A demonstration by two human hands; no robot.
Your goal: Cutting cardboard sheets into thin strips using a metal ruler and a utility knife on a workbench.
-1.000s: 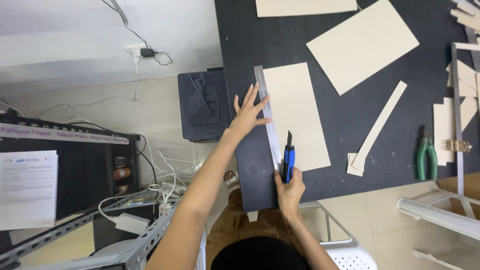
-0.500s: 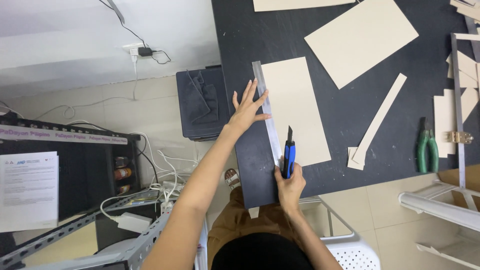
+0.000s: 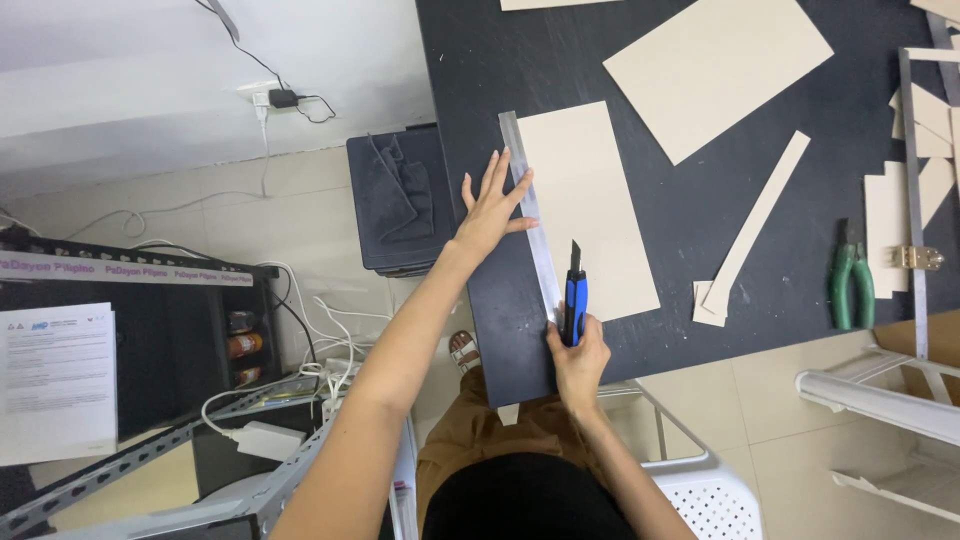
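Head view: your left hand (image 3: 492,205), fingers spread flat, pins a metal ruler (image 3: 532,215) on beige cardboard (image 3: 590,200) on the dark surface (image 3: 680,250). Your right hand (image 3: 578,355) grips a blue utility knife (image 3: 574,300), mid-cut; next, draw it steadily along the ruler.

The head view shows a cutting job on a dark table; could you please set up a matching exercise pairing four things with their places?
1 metal ruler
2 utility knife
3 green pliers
4 long card strip

A right part of the table, untouched
B in the right hand
C under the left hand
D between card sheet and pliers

Pairs: 1-C, 2-B, 3-A, 4-D
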